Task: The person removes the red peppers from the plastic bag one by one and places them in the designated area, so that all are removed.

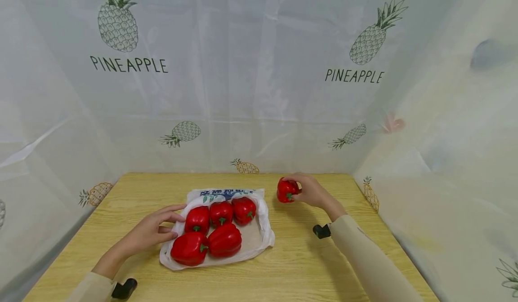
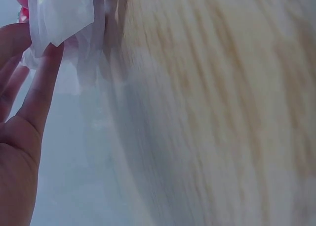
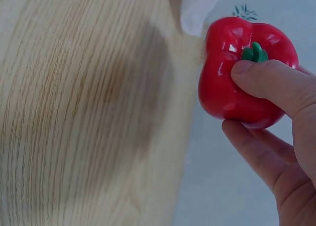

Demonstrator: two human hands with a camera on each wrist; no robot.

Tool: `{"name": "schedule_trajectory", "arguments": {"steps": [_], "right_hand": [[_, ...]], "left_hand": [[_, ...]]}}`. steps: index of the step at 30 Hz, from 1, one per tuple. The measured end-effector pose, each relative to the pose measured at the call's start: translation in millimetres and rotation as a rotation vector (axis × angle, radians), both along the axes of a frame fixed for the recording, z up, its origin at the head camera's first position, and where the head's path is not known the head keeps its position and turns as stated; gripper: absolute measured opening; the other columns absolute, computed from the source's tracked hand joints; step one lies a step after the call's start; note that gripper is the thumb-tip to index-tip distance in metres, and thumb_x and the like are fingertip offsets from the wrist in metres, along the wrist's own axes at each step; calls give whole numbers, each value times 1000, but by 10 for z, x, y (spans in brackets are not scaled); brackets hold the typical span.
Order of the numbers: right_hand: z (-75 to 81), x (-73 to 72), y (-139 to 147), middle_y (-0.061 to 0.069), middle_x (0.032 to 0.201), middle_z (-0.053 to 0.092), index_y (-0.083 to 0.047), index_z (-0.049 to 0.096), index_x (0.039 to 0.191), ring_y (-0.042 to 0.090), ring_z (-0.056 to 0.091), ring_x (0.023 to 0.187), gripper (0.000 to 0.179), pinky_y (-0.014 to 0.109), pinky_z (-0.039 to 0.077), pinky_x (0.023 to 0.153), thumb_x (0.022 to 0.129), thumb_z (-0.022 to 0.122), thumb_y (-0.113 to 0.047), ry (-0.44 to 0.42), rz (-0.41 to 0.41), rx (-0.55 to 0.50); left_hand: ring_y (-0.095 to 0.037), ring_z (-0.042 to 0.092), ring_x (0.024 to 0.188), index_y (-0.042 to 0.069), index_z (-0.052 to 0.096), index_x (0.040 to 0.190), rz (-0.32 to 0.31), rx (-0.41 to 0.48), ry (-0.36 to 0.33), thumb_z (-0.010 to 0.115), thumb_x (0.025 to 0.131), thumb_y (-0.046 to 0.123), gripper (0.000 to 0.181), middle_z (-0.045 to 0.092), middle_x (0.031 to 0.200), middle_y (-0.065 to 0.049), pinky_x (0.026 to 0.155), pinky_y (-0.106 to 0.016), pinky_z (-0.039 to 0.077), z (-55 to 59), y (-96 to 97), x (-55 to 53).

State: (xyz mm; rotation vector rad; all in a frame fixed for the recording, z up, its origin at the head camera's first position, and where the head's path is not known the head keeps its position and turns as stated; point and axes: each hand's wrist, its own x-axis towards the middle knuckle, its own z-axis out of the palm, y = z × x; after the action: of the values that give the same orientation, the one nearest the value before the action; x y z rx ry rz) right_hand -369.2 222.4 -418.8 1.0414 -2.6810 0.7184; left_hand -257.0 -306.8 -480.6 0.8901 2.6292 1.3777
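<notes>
A red bell pepper (image 1: 285, 190) with a green stem is in my right hand (image 1: 309, 192), held above the table to the right of a white plastic bag (image 1: 265, 230). In the right wrist view the thumb lies by the stem of this pepper (image 3: 222, 87), with fingers on its far side. The bag has its rim spread open and holds several more red bell peppers (image 1: 224, 240). My left hand (image 1: 147, 232) is at the bag's left side with fingers spread. In the left wrist view, its fingertips touch the bag's thin edge (image 2: 64, 18), which partly covers them.
The wooden table (image 1: 299, 266) has a light yellow grain. Pale curtains (image 1: 251, 91) with printed pineapples hang behind it and at both sides. Blue print shows on the bag's far flap. Each wrist wears a small black device (image 1: 321, 231).
</notes>
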Motion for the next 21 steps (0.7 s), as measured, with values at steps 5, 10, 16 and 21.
{"name": "schedule_trajectory", "arguments": {"steps": [5,10,16,21], "right_hand": [[-81,-96,-8,14,134,70,-4,68,138,35,66,120,58,52,61,97,84,85,7,-23,-9,8],[-156,-161,11,16,137,69,-2,67,138,38,65,122,57,52,59,100,84,84,7,-46,-16,10],[-237,-227,49,18,136,69,-1,68,137,39,65,121,56,54,60,99,84,85,7,-63,-32,-2],[-321,-283,59,16,131,71,-2,70,134,35,65,116,55,53,59,99,83,86,6,-47,-27,7]], "left_hand": [[-44,55,133,15,72,126,3,-4,6,84,91,8,38,43,163,-24,88,-31,64,-1,2,-1],[-40,57,133,15,72,127,-6,-3,14,84,90,7,39,43,163,-24,88,-31,64,2,6,-4],[-40,57,133,15,72,127,-1,-4,9,84,90,6,40,43,163,-24,88,-31,64,7,1,-6],[-39,58,131,14,72,127,2,-2,8,84,90,5,40,43,162,-25,88,-31,64,-5,12,3]]}}
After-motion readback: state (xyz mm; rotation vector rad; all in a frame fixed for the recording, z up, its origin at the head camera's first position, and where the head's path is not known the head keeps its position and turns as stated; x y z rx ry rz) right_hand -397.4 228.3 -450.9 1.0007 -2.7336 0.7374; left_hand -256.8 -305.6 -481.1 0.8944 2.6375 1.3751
